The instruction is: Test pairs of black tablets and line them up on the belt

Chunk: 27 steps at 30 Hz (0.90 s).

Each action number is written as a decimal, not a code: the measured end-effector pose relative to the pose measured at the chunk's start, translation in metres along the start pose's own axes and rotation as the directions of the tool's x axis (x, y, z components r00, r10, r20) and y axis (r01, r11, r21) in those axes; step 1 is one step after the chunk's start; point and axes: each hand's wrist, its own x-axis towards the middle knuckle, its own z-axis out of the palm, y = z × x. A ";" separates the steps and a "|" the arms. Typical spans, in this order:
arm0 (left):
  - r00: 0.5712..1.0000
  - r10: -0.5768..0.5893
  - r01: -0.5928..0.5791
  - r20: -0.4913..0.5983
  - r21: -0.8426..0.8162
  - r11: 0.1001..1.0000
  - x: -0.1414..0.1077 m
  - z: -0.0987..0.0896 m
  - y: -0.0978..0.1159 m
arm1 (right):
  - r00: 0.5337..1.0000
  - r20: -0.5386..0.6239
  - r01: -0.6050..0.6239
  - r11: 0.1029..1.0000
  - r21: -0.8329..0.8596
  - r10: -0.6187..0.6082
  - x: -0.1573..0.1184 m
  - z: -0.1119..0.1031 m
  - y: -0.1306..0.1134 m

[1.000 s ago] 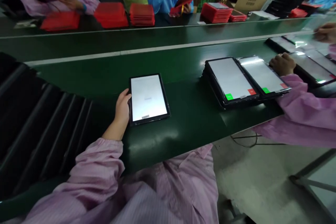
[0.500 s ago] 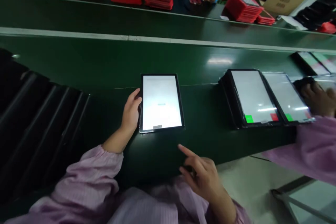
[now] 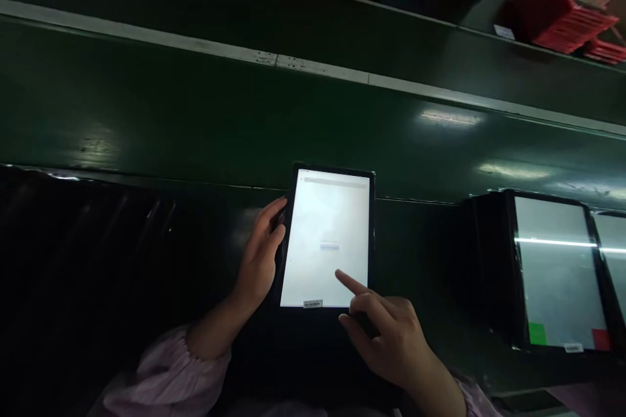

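The tablet is gripped by the left fingers; the right fingers, grasping nothing, are now brought over the screen, apparently for touch input.

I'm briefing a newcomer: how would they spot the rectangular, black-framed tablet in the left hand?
On the long, dark green worktop, look below the pale lengthwise strip. There the bare left hand grips the left edge of a black-framed, white-screened tablet. Its screen lacks the green square and red square on the grey-screened tablet at right.
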 end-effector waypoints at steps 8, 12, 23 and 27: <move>0.998 0.005 -0.011 -0.057 -0.115 0.993 0.007 0.002 -0.002 | 0.970 0.145 0.186 0.980 0.070 -0.194 0.001 -0.007 0.008; 0.994 0.063 -0.071 -0.089 -0.082 0.994 0.007 0.007 -0.004 | 0.961 0.164 0.213 0.975 0.067 -0.221 -0.007 -0.006 0.006; 0.988 0.123 -0.132 -0.091 -0.103 0.986 0.002 0.013 -0.012 | 0.997 0.067 0.040 0.997 -0.062 -0.036 -0.009 -0.002 0.009; 0.986 0.120 -0.133 -0.114 -0.118 0.984 0.002 0.016 -0.012 | 0.983 0.113 0.141 0.989 0.035 -0.144 -0.010 -0.007 0.004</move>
